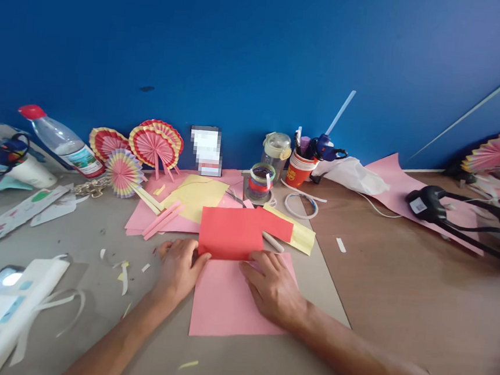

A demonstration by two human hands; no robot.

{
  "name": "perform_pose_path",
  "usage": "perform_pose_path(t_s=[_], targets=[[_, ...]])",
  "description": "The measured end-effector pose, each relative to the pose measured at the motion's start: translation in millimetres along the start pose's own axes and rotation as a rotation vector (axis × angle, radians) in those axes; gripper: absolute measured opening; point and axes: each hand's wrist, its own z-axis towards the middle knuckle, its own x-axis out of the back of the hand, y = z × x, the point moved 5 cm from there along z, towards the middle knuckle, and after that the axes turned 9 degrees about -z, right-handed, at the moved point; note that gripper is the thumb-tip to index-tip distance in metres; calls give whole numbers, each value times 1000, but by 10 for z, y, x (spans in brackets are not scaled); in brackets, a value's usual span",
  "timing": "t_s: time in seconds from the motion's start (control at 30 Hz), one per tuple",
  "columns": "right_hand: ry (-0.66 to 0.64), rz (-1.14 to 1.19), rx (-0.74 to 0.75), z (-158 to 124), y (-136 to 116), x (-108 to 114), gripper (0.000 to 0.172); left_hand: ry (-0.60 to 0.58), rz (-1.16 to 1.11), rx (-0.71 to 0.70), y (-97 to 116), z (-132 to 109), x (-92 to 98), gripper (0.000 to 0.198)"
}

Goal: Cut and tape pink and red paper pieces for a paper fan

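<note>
A red sheet of paper (pixel 231 232) lies across the upper part of a pink sheet of paper (pixel 226 302), its near edge toward me. My left hand (pixel 179 269) pinches the red sheet's near left corner, thumb along the edge and fingers curled. At the other end of that edge, my right hand (pixel 270 282) has its fingers bent onto the red sheet while the palm rests over the pink one. Part of the red sheet's near edge is hidden by my fingertips. Behind it are another red piece (pixel 277 225) and a yellow strip (pixel 304 239).
Pleated paper fans (pixel 155 144) and a bottle (pixel 70 142) stand at the back left. A phone (pixel 207 151) leans on the blue wall. Further right are a jar (pixel 276 149), stacked tape rolls (pixel 260 182) and a red paper cup (pixel 299 169) of tools. Paper scraps (pixel 125 276) lie left.
</note>
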Motion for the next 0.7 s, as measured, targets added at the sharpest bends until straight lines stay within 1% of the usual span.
perform_pose_path(t_s=[0.03,0.13,0.2,0.3,0.5,0.7], targets=[[3,-15,-4,-3,-3,-11,25,8,-31,16,-6,-4,-3,18],[-13,-45,4,-5,-15,-25,26,21,-102,33,-6,-16,-10,46],[-64,-45,18,-5,-23,-41,25,23,-111,21,1,-18,-13,53],[-137,-48,13,-10,-18,-70,25,42,-118,-2,2,-13,-14,56],[-202,-61,-6,-16,-6,-93,38,42,-113,-15,-4,-1,-27,52],[-365,-24,-74,-3,17,-137,51,59,-83,-43,17,16,-25,48]])
